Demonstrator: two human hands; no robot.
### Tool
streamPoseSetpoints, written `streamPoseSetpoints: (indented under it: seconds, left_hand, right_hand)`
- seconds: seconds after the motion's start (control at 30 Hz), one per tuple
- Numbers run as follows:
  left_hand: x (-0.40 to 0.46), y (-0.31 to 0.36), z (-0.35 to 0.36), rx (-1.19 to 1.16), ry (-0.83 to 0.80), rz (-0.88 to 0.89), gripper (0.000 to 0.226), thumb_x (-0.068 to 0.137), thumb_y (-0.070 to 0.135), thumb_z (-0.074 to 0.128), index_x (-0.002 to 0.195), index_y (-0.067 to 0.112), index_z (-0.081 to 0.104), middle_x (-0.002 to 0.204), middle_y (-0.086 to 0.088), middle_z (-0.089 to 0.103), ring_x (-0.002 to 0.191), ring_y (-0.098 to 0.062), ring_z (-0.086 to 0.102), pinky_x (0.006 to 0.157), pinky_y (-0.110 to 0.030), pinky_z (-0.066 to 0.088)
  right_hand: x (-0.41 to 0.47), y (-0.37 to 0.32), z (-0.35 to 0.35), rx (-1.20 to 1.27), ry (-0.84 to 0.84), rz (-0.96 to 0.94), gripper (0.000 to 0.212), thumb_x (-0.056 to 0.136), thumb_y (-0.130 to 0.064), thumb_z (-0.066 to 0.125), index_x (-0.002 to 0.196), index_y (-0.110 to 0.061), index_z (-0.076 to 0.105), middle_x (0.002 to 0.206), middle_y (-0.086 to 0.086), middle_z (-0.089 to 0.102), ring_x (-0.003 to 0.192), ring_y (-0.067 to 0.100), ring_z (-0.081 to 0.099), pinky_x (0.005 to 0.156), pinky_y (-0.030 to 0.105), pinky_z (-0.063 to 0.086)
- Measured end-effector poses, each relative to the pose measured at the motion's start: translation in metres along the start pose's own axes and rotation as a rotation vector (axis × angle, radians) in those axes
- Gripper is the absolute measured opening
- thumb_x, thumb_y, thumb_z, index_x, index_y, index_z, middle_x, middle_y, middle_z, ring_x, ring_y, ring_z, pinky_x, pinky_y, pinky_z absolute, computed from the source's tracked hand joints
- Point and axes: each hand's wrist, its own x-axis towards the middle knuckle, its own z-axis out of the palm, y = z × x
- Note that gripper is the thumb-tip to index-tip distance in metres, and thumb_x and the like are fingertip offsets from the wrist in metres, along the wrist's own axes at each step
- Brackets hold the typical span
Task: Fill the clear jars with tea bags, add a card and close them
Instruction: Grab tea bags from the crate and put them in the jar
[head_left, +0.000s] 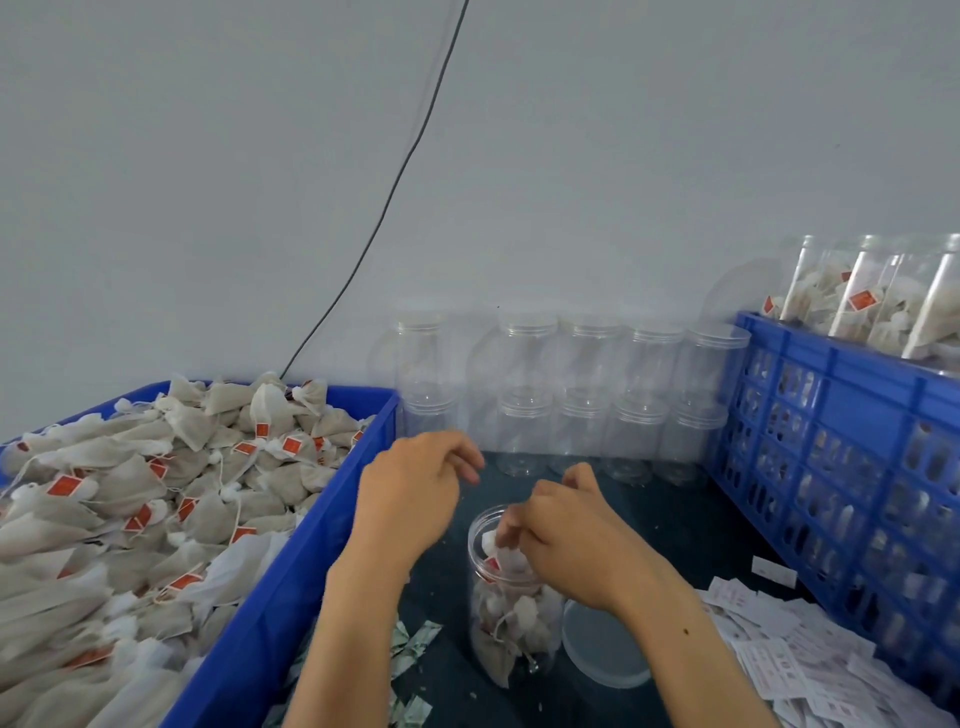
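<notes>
An open clear jar (511, 618) stands on the dark table in front of me, partly filled with tea bags. My right hand (566, 535) is at the jar's mouth, fingers pinched on a white tea bag (506, 556) that sits in the opening. Just left of and above the jar hovers my left hand (415, 488), fingers loosely curled, nothing visible in it. The jar's clear lid (602, 649) lies flat on the table, touching the jar's right side. White cards (779, 654) lie scattered at the lower right.
A blue bin (291, 587) heaped with tea bags (130, 509) fills the left. Empty lidded jars (582, 400) are stacked in two tiers against the back wall. A blue slotted crate (841, 467) on the right holds filled jars (872, 296). Green-white packets (415, 644) lie near my left forearm.
</notes>
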Motion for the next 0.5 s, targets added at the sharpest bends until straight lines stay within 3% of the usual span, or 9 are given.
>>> streamPoseSetpoints:
  seconds: [0.07, 0.17, 0.27, 0.37, 0.5]
  left_hand:
    - [-0.002, -0.018, -0.003, 0.001, 0.048, -0.101, 0.039, 0.091, 0.004, 0.041, 0.084, 0.036, 0.062, 0.076, 0.022, 0.067, 0.072, 0.005, 0.057, 0.064, -0.019, 0.040]
    - [-0.013, -0.044, 0.004, 0.109, -0.065, -0.246, 0.036, 0.092, 0.007, 0.039, 0.086, 0.035, 0.059, 0.086, 0.018, 0.068, 0.083, -0.005, 0.060, 0.076, -0.030, 0.049]
    - [-0.028, -0.064, 0.021, 0.174, -0.229, -0.252, 0.031, 0.096, 0.007, 0.043, 0.102, 0.028, 0.065, 0.102, 0.010, 0.068, 0.089, -0.008, 0.064, 0.081, -0.030, 0.055]
    - [-0.043, -0.071, 0.034, 0.137, -0.383, -0.223, 0.010, 0.091, 0.023, 0.064, 0.097, 0.031, 0.066, 0.097, 0.014, 0.067, 0.086, 0.001, 0.061, 0.081, -0.022, 0.053]
    - [-0.052, -0.068, 0.039, 0.172, -0.496, -0.248, 0.033, 0.073, 0.039, 0.082, 0.098, 0.030, 0.062, 0.094, 0.015, 0.065, 0.087, -0.002, 0.061, 0.081, -0.024, 0.051]
  right_hand:
    - [0.001, -0.001, 0.003, 0.001, -0.035, -0.006, 0.040, 0.097, -0.020, 0.030, 0.101, -0.019, 0.069, 0.095, 0.002, 0.065, 0.078, 0.007, 0.038, 0.080, 0.025, 0.012]
    - [0.003, -0.004, 0.012, 0.045, -0.099, -0.001, 0.038, 0.096, -0.021, 0.029, 0.078, -0.011, 0.061, 0.079, 0.006, 0.064, 0.079, 0.018, 0.050, 0.098, 0.033, 0.019]
    - [0.002, 0.001, 0.006, 0.106, 0.039, 0.001, 0.034, 0.096, -0.020, 0.034, 0.092, -0.017, 0.067, 0.083, -0.003, 0.066, 0.078, 0.006, 0.046, 0.092, 0.026, 0.020]
    - [-0.003, 0.015, -0.008, 0.206, 0.236, -0.013, 0.031, 0.093, -0.014, 0.042, 0.091, -0.030, 0.068, 0.078, -0.012, 0.070, 0.076, -0.001, 0.055, 0.093, 0.021, 0.027]
    - [-0.010, 0.032, -0.014, 0.386, 0.322, 0.079, 0.035, 0.091, -0.002, 0.046, 0.087, -0.026, 0.071, 0.076, -0.014, 0.070, 0.066, -0.004, 0.061, 0.063, 0.007, 0.040]
